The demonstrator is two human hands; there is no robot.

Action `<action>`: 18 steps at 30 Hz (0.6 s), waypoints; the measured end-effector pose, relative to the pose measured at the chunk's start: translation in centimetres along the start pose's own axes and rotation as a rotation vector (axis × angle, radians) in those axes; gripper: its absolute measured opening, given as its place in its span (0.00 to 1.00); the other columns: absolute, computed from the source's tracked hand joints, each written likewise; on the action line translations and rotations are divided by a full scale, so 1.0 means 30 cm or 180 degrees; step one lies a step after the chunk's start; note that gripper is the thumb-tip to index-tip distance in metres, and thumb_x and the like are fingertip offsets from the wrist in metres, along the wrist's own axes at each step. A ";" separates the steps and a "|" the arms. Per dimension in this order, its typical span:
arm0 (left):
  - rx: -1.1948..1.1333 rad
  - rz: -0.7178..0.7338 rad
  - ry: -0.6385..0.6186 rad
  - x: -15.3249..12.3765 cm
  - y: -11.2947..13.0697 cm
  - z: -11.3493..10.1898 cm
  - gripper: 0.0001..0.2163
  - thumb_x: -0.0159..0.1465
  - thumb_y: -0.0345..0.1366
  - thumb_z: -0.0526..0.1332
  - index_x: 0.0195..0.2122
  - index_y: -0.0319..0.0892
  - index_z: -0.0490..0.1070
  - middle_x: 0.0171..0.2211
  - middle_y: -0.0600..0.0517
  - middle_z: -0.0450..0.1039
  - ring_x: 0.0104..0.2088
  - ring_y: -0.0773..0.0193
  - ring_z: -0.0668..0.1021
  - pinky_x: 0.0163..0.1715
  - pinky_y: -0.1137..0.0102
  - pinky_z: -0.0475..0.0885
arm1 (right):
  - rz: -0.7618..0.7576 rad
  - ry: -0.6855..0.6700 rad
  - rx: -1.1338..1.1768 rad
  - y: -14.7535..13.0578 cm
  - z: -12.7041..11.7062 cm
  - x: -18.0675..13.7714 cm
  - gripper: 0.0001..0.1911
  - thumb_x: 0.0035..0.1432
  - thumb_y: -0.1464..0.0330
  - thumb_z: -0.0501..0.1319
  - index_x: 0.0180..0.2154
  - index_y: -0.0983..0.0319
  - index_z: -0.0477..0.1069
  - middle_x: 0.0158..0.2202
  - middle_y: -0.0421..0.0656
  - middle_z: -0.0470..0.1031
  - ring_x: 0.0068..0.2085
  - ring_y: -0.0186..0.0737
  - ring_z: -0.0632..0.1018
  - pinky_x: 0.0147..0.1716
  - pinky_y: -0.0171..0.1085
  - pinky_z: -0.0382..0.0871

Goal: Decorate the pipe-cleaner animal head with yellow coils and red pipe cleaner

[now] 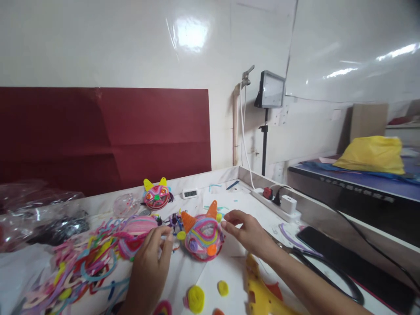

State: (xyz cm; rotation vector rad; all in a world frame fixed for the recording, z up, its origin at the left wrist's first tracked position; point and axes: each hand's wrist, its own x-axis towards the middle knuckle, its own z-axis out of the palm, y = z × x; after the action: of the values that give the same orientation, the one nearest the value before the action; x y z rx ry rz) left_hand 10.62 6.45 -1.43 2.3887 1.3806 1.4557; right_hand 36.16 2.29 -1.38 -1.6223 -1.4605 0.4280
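Nearest the camera, below the right hand [246, 231], lay a yellow plastic-looking tool [257, 289] and, farther left, a yellow fuzzy coiled disc [196, 299]. Between the hands sat a round, multicoloured, fuzzy cat-like head [204, 238] with orange ears [188, 221]. The left hand [151, 258], beside it, was empty, thumb and fingers parted; the right's narrow pinch was by its upper edge, though one could not tell whether it held anything. The head looked light and soft-surfaced, best gripped by its rim, since the ears seemed likely to bend.
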 end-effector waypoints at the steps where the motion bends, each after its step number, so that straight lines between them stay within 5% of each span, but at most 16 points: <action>1: 0.0028 0.0080 -0.0021 -0.002 -0.003 -0.007 0.11 0.64 0.42 0.52 0.37 0.43 0.70 0.32 0.50 0.77 0.29 0.61 0.79 0.32 0.69 0.75 | -0.0025 -0.0002 0.0001 0.002 -0.016 -0.005 0.18 0.54 0.55 0.56 0.36 0.62 0.73 0.34 0.46 0.78 0.37 0.45 0.77 0.35 0.40 0.68; 8: 0.0266 0.0676 0.0093 -0.034 0.006 -0.072 0.12 0.67 0.41 0.51 0.33 0.46 0.72 0.30 0.53 0.78 0.32 0.62 0.81 0.33 0.74 0.75 | -0.0272 -0.0223 -0.0280 0.042 -0.135 -0.151 0.11 0.56 0.62 0.55 0.30 0.58 0.73 0.25 0.41 0.76 0.28 0.42 0.75 0.28 0.38 0.65; 18: 0.0887 0.1113 -0.0313 -0.199 0.051 -0.191 0.10 0.68 0.42 0.51 0.35 0.50 0.71 0.30 0.59 0.81 0.29 0.67 0.83 0.28 0.81 0.75 | -0.0774 -0.1163 -0.1883 0.210 -0.136 -0.382 0.14 0.49 0.68 0.61 0.40 0.58 0.76 0.42 0.50 0.77 0.41 0.55 0.78 0.41 0.49 0.74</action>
State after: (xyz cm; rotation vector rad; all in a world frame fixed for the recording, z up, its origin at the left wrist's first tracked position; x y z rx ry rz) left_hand 6.47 -0.86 -1.74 2.9579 1.2652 1.2502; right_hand 40.27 -9.29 -7.47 -1.8422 -2.1847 0.1586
